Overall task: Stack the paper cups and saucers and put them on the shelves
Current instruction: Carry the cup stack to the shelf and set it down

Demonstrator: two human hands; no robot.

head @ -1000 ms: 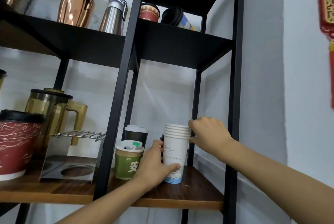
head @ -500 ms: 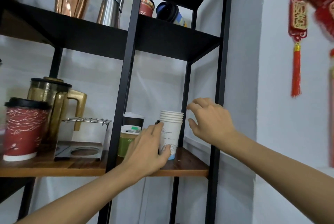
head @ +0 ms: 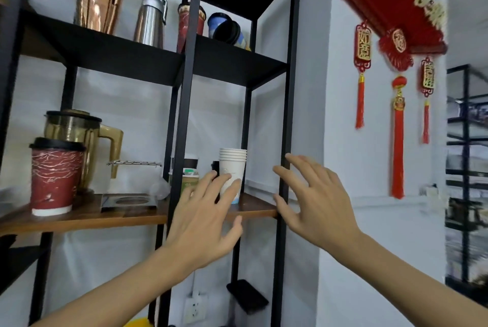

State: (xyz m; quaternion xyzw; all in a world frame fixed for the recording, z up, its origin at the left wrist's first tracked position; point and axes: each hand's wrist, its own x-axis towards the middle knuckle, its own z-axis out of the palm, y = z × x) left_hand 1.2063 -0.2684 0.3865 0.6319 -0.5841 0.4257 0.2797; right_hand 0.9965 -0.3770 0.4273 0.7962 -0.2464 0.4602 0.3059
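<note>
A nested stack of white paper cups (head: pixel 232 171) is standing upright, long axis vertical and mouths up, on the wooden shelf (head: pixel 253 211) beside a green paper cup (head: pixel 188 184). Both the left hand (head: pixel 203 218) and right hand (head: pixel 314 200) are spreading apart, empty. The cups look shelved; no saucers are showing.
</note>
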